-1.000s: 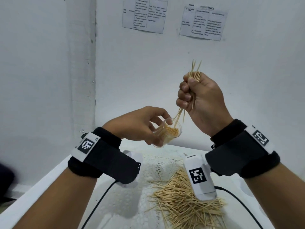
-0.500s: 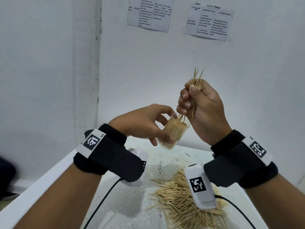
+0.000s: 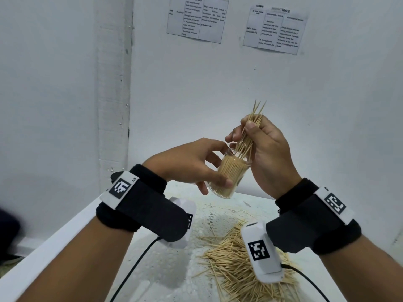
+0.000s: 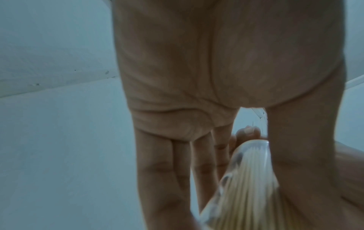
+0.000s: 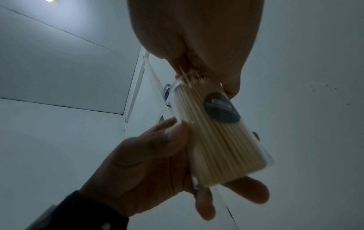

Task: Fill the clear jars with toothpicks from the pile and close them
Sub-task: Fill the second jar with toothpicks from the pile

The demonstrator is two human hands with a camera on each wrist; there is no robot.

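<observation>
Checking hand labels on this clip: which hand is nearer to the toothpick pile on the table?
Right, though only slightly. The right hand is raised above the pile, gripping a toothpick bunch; the left hand holds the jar up and further left.

Clear jar tilted, packed with toothpicks; loose pile on table below
</observation>
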